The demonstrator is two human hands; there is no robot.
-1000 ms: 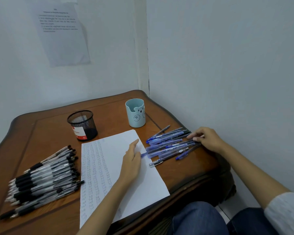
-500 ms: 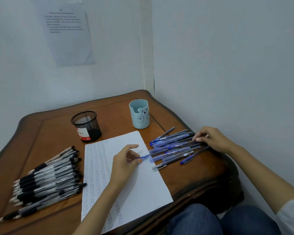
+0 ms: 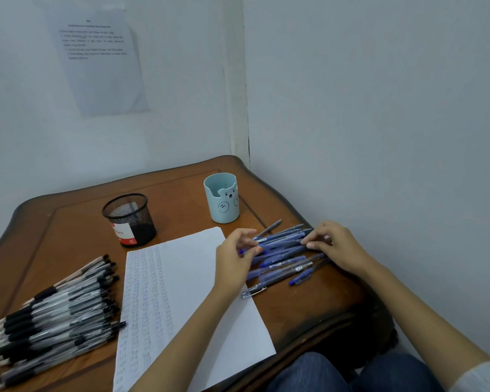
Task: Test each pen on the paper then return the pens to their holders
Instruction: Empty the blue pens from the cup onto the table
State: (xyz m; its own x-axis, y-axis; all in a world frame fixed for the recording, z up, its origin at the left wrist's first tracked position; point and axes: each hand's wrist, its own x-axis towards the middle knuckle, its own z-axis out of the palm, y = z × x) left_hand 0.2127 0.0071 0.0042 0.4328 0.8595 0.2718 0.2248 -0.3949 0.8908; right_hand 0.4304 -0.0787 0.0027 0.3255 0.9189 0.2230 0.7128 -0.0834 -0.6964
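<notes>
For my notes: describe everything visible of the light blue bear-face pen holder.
The light blue pen holder stands upright on the table near its far right corner. It is a smooth, plastic-looking cylinder with a bear face drawn on the front, where the rim dips. No pens show inside. Nothing but the table touches it.

I read the tabletop (image 3: 68, 227) as varnished wood, glossy | mesh holder (image 3: 128, 219): black metal wire | pale blue holder (image 3: 222, 207): smooth matt plastic | paper (image 3: 181, 278): matt | blue pens (image 3: 283, 247): translucent plastic | black pens (image 3: 54, 315): clear plastic barrels, matt black grips | trousers (image 3: 309, 374): denim cloth
</notes>
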